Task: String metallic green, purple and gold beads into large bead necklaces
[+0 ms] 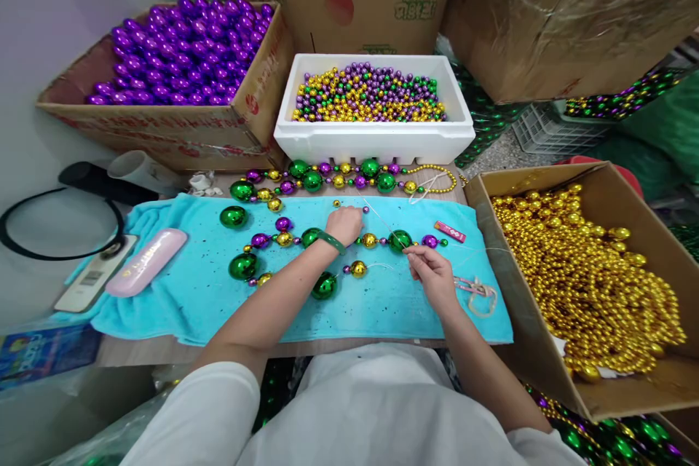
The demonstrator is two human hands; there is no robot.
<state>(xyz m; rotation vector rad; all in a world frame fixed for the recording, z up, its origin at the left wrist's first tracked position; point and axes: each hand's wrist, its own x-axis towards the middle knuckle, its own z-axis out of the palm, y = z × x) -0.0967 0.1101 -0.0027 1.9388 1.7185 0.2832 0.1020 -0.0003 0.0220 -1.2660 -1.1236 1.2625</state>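
Observation:
My left hand (345, 224), with a green bangle (332, 241) at the wrist, is curled down over the string of beads; its fingertips are hidden. A small gold bead (337, 202) and a small purple bead (365, 210) lie beside it. My right hand (429, 268) pinches a thin, straight pale thread (382, 220), which slants up and left past the large green bead (400, 240). Purple, gold and green beads curve left in a loop, past a large green ball (243, 266). A gold bead (359, 269) sits near the loop's loose end.
A turquoise towel (207, 320) covers the table. Behind it stand a white foam box (374, 138) of mixed beads and a carton (164, 131) of purple beads. A carton (546, 349) of gold bead strings is at right. A pink case (146, 262) lies left.

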